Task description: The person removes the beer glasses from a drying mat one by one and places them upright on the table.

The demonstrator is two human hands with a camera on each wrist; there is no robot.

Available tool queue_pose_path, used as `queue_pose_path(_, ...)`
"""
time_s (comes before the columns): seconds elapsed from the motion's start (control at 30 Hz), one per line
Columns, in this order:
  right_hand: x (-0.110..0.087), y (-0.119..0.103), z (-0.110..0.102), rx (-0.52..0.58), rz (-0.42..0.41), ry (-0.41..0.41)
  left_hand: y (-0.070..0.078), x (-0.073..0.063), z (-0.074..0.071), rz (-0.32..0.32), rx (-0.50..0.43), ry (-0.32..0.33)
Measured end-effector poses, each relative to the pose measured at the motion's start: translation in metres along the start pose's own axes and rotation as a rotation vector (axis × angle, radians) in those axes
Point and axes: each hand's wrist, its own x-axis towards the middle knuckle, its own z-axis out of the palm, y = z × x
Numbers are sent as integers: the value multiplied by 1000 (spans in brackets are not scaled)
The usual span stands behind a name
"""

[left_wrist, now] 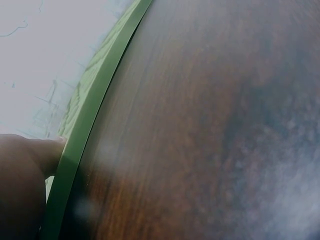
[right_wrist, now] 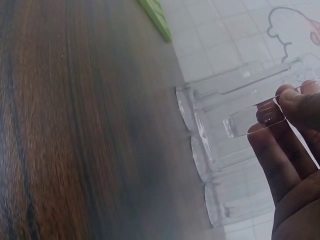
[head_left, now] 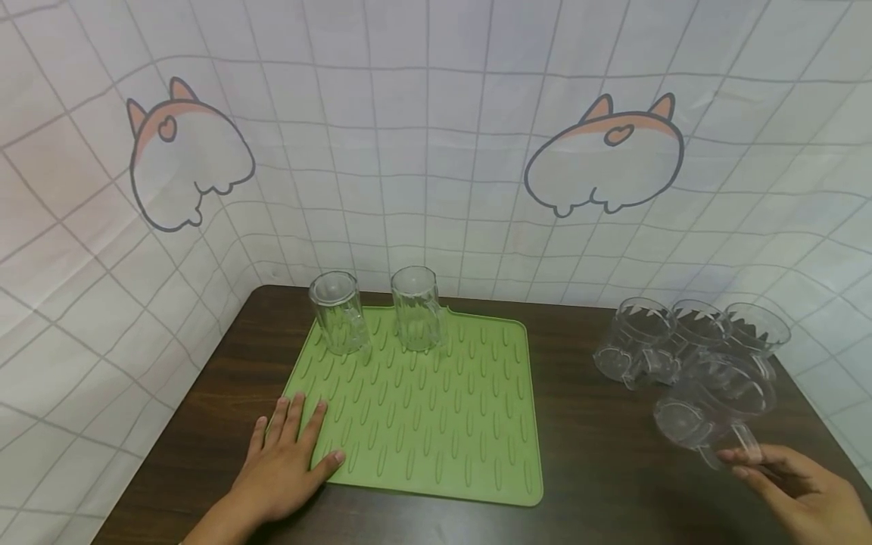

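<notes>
A clear mug [head_left: 711, 401] is in the right hand [head_left: 797, 484], over the right side of the dark wooden table [head_left: 586, 469] and in front of three other clear mugs. The right fingers and thumb are curled in a pinch on its handle, as the right wrist view also shows; because the glassy sides overlap, I can't tell whether its base touches the table. Behind it, the left mug [head_left: 630, 341], the middle mug [head_left: 691, 333] and the right mug [head_left: 756, 329] stand close together in a row near the back edge. Well to the left lies a green mat [head_left: 436, 424] with raised oblong ridges. Two more clear mugs, a corner mug [head_left: 341, 318] and its neighbour [head_left: 417, 314], stand apart from each other near the mat's back edge. The left hand [head_left: 282, 469] rests on the mat's left edge, fingers straight and spread, gripping nothing. A white cloth [head_left: 450, 151] with a grid pattern and two cartoon animal drawings hangs around the table.
</notes>
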Motion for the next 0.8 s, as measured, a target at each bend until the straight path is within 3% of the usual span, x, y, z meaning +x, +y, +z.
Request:
queue_pose_path(0.17,-2,4,-1,10,9,35,-1,1,1,-3,-8,-8)
queue_pose_path(0.4,-3,13,-7,92,-76,7,-1,0,0,-3,-6,-8)
queue_pose_path(0.5,-2,24,-11,144,-155,-29,0,0,-1,-1,-6,-4)
queue_pose_path(0.63,1,38,-12,369,-300,-66,1,1,-1,-1,-3,-6)
queue_pose_path(0.8,-1,39,-8,552,-319,4,0,1,0,0,-1,-1)
